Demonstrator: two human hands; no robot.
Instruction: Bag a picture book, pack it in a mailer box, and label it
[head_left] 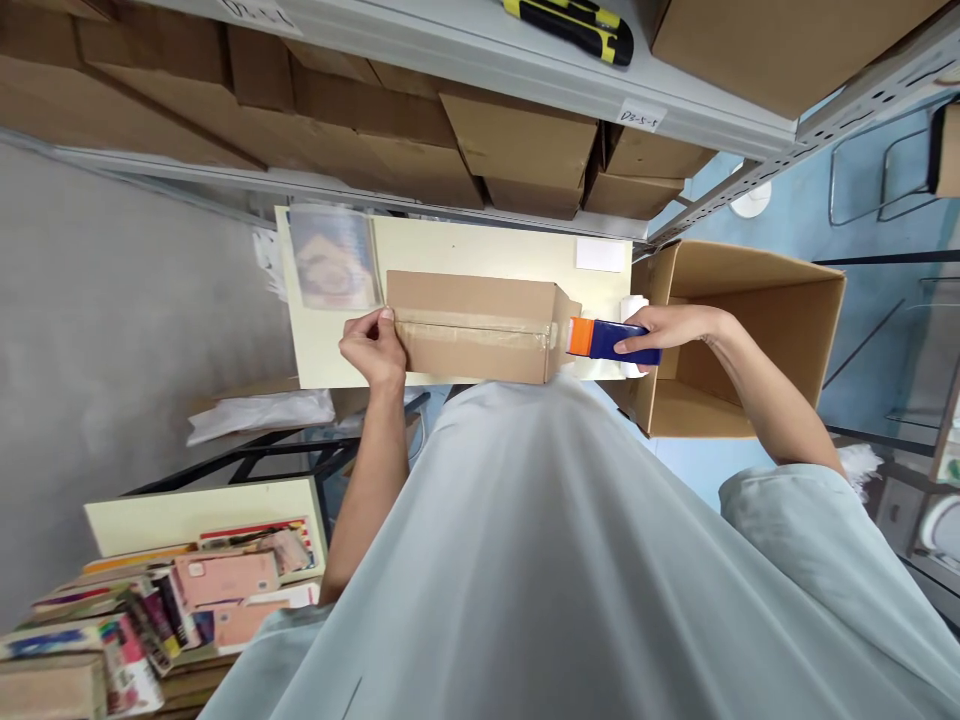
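A closed brown cardboard box [472,355] lies lengthwise on the cream table [487,240], with a strip of clear tape [480,327] along its top seam. At the box's left end is my left hand [375,345], its fingers closed on the edge where the tape ends. My right hand [664,332] grips a blue and orange tape dispenser [611,340] by its blue body. The dispenser's orange front is up against the right end of the box. Whether tape still runs between them is too small to tell.
A large open carton [750,340] stands right of the table, with a white roll [634,310] beside it. Overhead, a metal shelf [480,60] bears a yellow and black utility knife [574,25] and cartons. A printed sheet in plastic [334,257] lies left. Books [150,620] are stacked lower left.
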